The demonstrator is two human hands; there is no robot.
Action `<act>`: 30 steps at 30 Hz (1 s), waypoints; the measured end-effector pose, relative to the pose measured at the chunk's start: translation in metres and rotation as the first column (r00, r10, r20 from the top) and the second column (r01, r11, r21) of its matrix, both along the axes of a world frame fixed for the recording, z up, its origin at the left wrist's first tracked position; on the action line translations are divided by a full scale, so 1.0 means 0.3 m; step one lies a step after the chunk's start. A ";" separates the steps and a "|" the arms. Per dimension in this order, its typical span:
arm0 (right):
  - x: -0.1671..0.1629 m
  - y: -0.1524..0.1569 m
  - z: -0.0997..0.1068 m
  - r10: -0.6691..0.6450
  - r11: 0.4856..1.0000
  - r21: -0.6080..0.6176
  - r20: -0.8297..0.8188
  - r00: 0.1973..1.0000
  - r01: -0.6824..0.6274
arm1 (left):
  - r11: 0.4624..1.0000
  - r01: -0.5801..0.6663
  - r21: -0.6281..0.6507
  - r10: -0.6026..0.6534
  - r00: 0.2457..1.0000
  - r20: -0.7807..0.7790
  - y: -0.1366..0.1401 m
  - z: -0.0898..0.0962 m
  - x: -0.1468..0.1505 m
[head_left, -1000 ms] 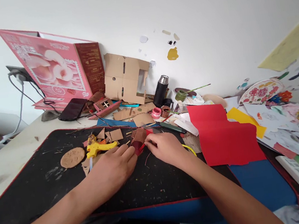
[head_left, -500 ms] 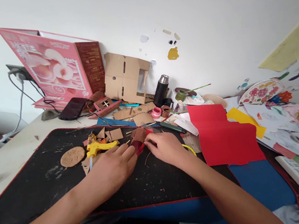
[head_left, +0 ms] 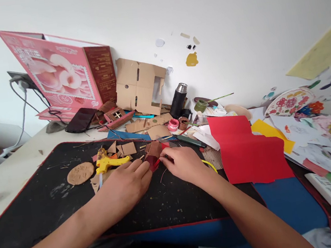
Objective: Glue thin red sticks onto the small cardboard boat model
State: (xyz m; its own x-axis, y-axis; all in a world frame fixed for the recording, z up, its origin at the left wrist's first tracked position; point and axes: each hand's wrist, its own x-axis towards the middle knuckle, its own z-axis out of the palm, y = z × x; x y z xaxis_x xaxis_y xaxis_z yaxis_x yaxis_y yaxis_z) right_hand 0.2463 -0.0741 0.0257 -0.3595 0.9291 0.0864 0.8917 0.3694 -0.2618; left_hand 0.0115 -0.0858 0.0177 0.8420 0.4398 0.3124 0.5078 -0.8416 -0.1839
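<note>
Left hand (head_left: 127,185) and right hand (head_left: 183,164) pinching brown-and-red piece (head_left: 154,149), round flat tan disc (head_left: 80,174), creased red paper (head_left: 252,155)

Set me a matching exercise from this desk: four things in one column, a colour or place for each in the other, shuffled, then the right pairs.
Column one
1. Glue gun
2. Small brown piece
3. Bottle
4. Large sheet

Column two
A. Plain red, lying right of the right hand
B. Black and silver, standing near the wall
C. Between the right hand and the left hand
D. Yellow, lying on the dark mat

Pairs: 1-D, 2-C, 3-B, 4-A
</note>
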 end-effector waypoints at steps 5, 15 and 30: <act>-0.003 -0.002 0.008 -0.004 1.000 -0.008 0.020 1.000 0.004 | 1.000 -0.008 -0.017 0.008 1.000 -0.016 -0.001 0.002 0.000; -0.005 0.001 0.002 -0.003 1.000 -0.022 0.016 1.000 0.004 | 1.000 -0.006 -0.016 0.005 1.000 -0.026 0.002 -0.004 0.002; 0.000 0.003 -0.012 0.018 1.000 0.014 -0.027 0.999 -0.017 | 0.998 -0.024 -0.059 0.021 0.998 -0.051 0.005 -0.006 0.008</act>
